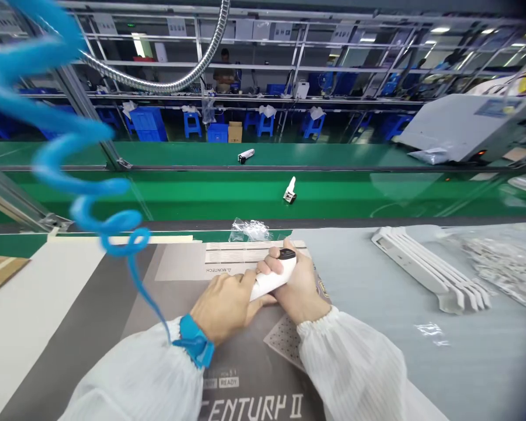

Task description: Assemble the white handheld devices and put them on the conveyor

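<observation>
Gripping a smooth, oblong white casing (267, 285): left hand (225, 303); right hand (300, 287) too.

Grips a white device (269, 285) between left hand (222, 301) and right hand (304, 289), above a printed sheet (241, 348). Wears white sleeves (355, 356) and, at the left wrist, a blue strap (195, 341) on a coiled cord (97, 186). Has nested white parts (429, 269) to the right and, ahead, a green belt (201, 193).

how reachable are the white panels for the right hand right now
Probably yes: nothing seems to stand between the right hand and the white panels, though it is holding the white device.
</observation>
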The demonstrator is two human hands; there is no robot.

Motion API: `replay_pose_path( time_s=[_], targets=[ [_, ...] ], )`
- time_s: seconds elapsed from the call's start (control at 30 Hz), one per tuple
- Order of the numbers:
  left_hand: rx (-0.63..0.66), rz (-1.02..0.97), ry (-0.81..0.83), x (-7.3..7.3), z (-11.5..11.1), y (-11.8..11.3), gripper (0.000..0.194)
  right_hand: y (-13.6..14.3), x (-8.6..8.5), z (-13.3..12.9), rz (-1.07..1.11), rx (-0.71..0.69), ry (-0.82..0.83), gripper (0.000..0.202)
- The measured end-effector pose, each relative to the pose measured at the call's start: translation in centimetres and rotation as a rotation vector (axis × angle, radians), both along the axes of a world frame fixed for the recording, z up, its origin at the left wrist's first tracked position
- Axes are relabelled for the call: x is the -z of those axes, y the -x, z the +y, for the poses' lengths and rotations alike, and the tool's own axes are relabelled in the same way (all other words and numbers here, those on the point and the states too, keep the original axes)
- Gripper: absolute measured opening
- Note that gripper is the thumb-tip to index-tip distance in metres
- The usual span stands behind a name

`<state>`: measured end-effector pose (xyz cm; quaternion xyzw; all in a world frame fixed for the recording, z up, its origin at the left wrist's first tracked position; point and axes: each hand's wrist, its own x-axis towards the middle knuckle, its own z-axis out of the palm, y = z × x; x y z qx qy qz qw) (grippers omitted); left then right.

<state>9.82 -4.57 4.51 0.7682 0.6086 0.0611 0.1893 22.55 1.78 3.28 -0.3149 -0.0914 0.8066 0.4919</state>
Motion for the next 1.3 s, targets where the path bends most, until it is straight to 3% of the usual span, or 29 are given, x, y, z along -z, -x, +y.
replay_pose_path(
  time_s=[0.07, 0.17, 0.27, 0.37, 0.53, 0.63, 0.7, 0.8, 0.87, 1.0, 1.1, 1.2, 1.3],
  targets=[
    [-0.003, -0.029, -0.017, -0.1, 0.4, 0.8, 0.058, -0.4, -0.2, 0.0, 0.018, -0.055, -0.024, 0.060],
    [-0.120, -0.136, -0.044, 0.2, 0.9, 2.2, 0.056, -0.6, -0.6, 0.0, 0.019, -0.177, -0.156, 0.045],
    [-0.228, -0.226, -0.283, 0.6, 1.1, 2.8, 0.052, -0.1, -0.8, -0.6, -0.007, -0.246, -0.324, 0.027],
    [-0.195, -0.315, -0.504, 1.0, 0.9, 2.0, 0.053, 0.9, -0.3, -1.5, -0.055, -0.256, -0.372, 0.023],
    [-0.145, -0.353, -0.647, 1.3, 0.6, 0.3, 0.035, 2.0, 0.6, -2.2, -0.109, -0.162, -0.329, 0.025],
    [-0.148, -0.410, -0.578, 1.1, 0.7, 0.9, 0.038, 1.9, 0.8, -1.8, -0.155, -0.198, -0.316, 0.030],
    [-0.174, -0.398, -0.413, 0.8, 0.9, 2.4, 0.043, 1.6, 1.0, -1.5, -0.233, -0.193, -0.334, 0.034],
    [-0.285, -0.368, -0.140, 0.3, 1.8, 6.1, 0.045, 1.3, 1.6, -0.8, -0.396, -0.122, -0.363, 0.040],
    [-0.407, -0.373, -0.065, -0.3, 3.2, 9.2, 0.043, 1.2, 2.2, -0.4, -0.501, -0.120, -0.372, 0.045],
    [-0.661, -0.275, -0.168, -2.2, 7.4, 15.0, 0.030, 1.2, 3.0, 0.1, -0.646, -0.171, -0.419, 0.056],
    [-0.720, -0.204, -0.248, -3.5, 9.8, 17.3, 0.030, 1.2, 3.3, 0.3, -0.673, -0.177, -0.438, 0.057],
    [-0.687, -0.142, -0.305, -4.1, 11.3, 17.4, 0.035, 1.3, 3.5, 0.4, -0.653, -0.165, -0.443, 0.054],
    [-0.629, -0.080, -0.319, -3.7, 13.6, 15.5, 0.038, 1.5, 3.5, 0.4, -0.610, -0.154, -0.435, 0.048]
  ],
)
